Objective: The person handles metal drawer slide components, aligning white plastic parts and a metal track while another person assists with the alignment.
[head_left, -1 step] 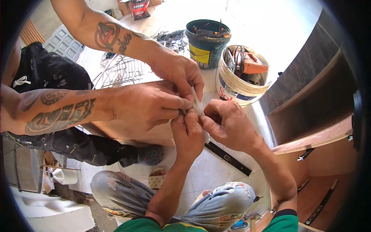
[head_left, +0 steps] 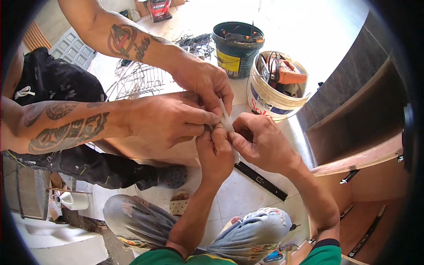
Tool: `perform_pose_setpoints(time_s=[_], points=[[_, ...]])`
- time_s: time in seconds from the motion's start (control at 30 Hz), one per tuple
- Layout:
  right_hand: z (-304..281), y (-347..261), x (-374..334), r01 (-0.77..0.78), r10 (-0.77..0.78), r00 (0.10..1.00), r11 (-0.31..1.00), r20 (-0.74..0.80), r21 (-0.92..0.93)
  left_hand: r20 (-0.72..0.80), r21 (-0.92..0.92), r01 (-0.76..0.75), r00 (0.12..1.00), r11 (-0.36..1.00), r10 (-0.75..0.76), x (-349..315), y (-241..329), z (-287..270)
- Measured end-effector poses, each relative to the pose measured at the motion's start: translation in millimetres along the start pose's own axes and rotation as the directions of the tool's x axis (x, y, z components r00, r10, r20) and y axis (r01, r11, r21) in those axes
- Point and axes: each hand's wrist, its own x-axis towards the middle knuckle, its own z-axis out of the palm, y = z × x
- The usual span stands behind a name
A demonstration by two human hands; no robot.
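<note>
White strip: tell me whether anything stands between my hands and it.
Nothing does: the left hand and right hand already pinch the white strip. A co-worker's hands grip it too, from above and from the left.

Strong daylight fell from the upper frame — the pale floor tiles (head_left: 309, 26) there were blown out to near white. Hands and forearms were evenly lit and sharp, with soft shadows beneath them. The brown cabinet (head_left: 353, 128) sat dimmer. Fisheye distortion bent straight edges — a black vignette ringed the corners.
</note>
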Motion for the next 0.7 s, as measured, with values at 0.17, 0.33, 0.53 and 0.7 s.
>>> perform_pose_setpoints(time_s=[0.17, 0.33, 0.53, 0.7], points=[[8.8, 5.8, 1.6, 0.065, -0.069, 0.997, 0.994, -0.042, -0.086, 0.066, 0.109, -0.059, 0.996, 0.992, 0.052, 1.5, -1.4, -5.6], [11.2, 7.1, 3.8, 0.068, -0.071, 0.996, 0.995, -0.048, -0.067, 0.059, 0.045, -0.098, 0.994, 0.994, 0.095, 3.5, -8.9, -4.6], [9.7, 5.7, 5.2, 0.047, -0.047, 0.998, 0.999, -0.037, 0.023, 0.049, -0.246, 0.151, 0.989, 0.957, -0.143, 0.1, -6.0, -5.0], [9.0, 4.4, 3.2, 0.053, -0.048, 0.998, 0.992, -0.045, 0.113, 0.151, -0.317, 0.266, 0.962, 0.91, -0.229, -1.6, -9.6, -11.5]])
